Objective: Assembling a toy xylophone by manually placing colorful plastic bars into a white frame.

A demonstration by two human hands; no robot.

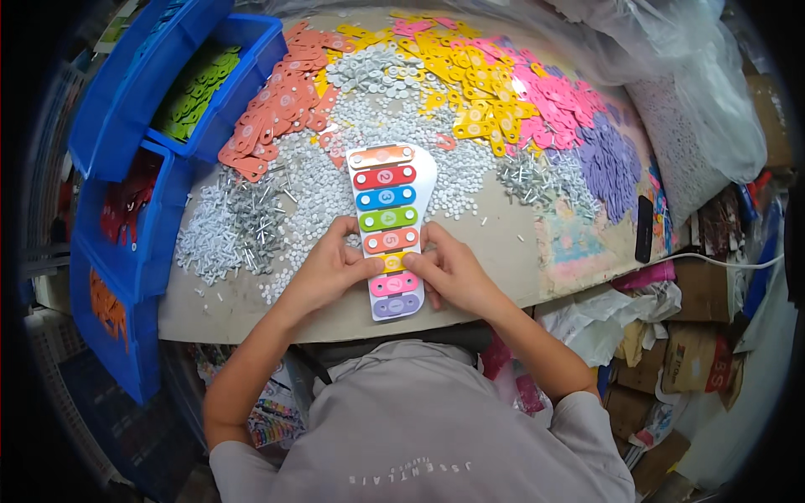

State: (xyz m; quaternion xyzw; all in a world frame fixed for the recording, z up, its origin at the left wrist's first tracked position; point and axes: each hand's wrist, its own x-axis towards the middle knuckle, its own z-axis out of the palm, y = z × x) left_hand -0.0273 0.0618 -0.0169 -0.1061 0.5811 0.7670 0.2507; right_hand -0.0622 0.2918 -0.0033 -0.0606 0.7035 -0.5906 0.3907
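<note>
A toy xylophone (389, 220) with a white base and several coloured bars stands lengthwise before me at the table's near edge. My left hand (329, 264) grips its left side, thumb on the left end of the yellow bar (392, 263). From the other side my right hand (457, 270) holds it, thumb at that bar's right end. White round caps show at the ends of the upper bars. The pink bar (392, 285) and the purple bar (396, 305) show small dark holes instead. My thumbs hide the yellow bar's ends.
Behind the xylophone lie heaps of white caps (327, 172), orange bars (281, 105), yellow bars (478, 71), pink bars (562, 105) and purple bars (610, 168). Pins (222, 239) lie left. Blue bins (159, 226) stand leftmost; a black phone-like object (644, 228) and a plastic sack (696, 126) are right.
</note>
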